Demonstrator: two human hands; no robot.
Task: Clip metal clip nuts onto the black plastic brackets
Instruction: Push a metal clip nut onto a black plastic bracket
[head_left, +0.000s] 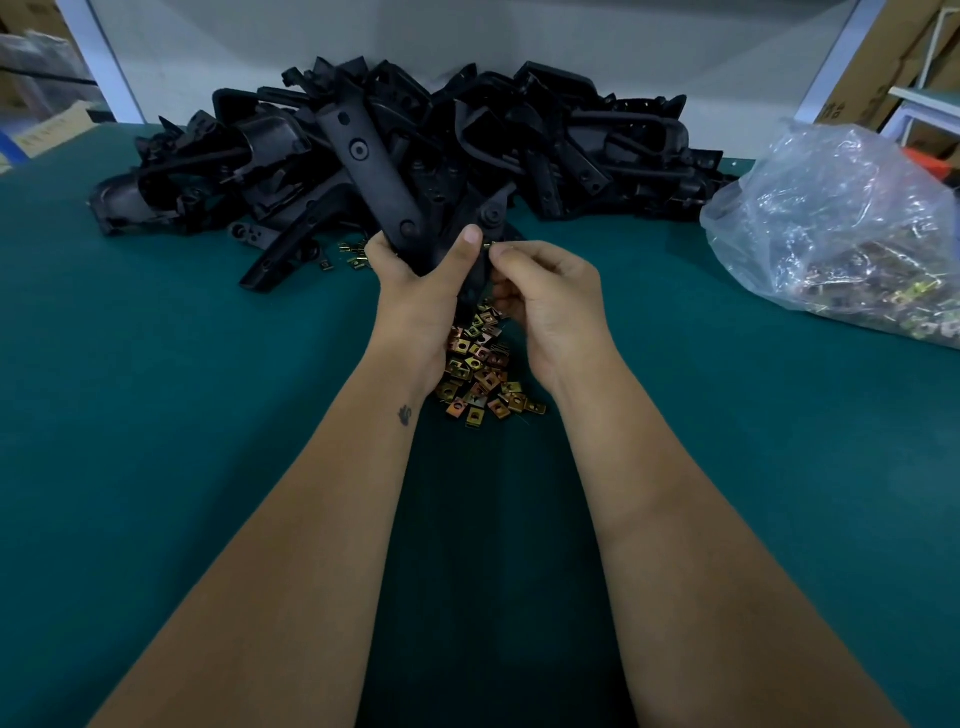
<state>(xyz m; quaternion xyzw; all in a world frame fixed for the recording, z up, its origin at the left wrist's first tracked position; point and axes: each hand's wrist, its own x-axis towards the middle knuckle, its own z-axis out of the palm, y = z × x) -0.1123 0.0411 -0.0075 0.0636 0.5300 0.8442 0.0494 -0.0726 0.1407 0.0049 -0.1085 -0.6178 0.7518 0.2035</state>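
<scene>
Left hand (415, 280) grips upright black bracket (374, 171) | right hand (540, 296) pinches clip nut (488, 244) — just right of bracket's lower edge

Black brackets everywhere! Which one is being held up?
The long flat bracket gripped at its lower end by the left hand. It stands off the table; the others lie in the pile behind.

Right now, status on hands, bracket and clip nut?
Left hand grips black bracket. Right hand pinches clip nut at bracket edge; seating unclear. Loose nuts below, nothing blocking.
</scene>
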